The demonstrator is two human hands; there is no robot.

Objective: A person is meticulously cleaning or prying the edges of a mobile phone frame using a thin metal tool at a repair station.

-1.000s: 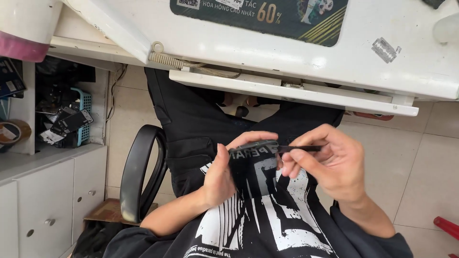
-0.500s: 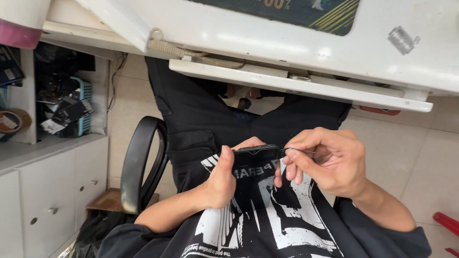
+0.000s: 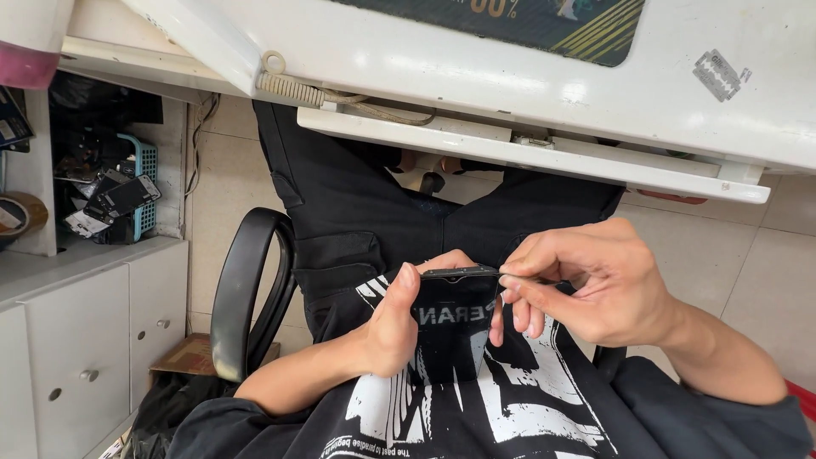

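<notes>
The left hand (image 3: 393,327) is wrapped around a dark, flat phone (image 3: 455,319), thumb along its left edge and fingers behind, holding it upright over the lap with the glossy glass face toward the camera. The right hand (image 3: 586,285) is pinched shut on a thin, dark pointed tool (image 3: 531,278), whose tip meets the phone's top right corner, at about 1 o'clock on the screen.

The phone looks light and stiff, a thin slab with smooth, reflective glass that is likely slippery and easy to crack or scratch, especially at the corner where the tool bears. The safest hold is along the two long edges, as the left hand does now, keeping pressure off the face. The tool is slender and would probably flex or slip if pushed hard.

Below the phone, at 6 o'clock, is a black shirt (image 3: 476,408) with white print; beyond it, at 12 o'clock, black trousers (image 3: 365,195). A black chair armrest (image 3: 242,297) curves at 9 o'clock. Overhead at 12 o'clock runs the white desk (image 3: 476,76), seen from its front edge, with a razor blade (image 3: 718,75) lying at 1 o'clock and a coiled cable (image 3: 293,85) at 11 o'clock. Far at 9 o'clock, a white cabinet (image 3: 76,340) carries a blue basket (image 3: 144,183) of phone parts. The floor (image 3: 748,280) is pale tile.
</notes>
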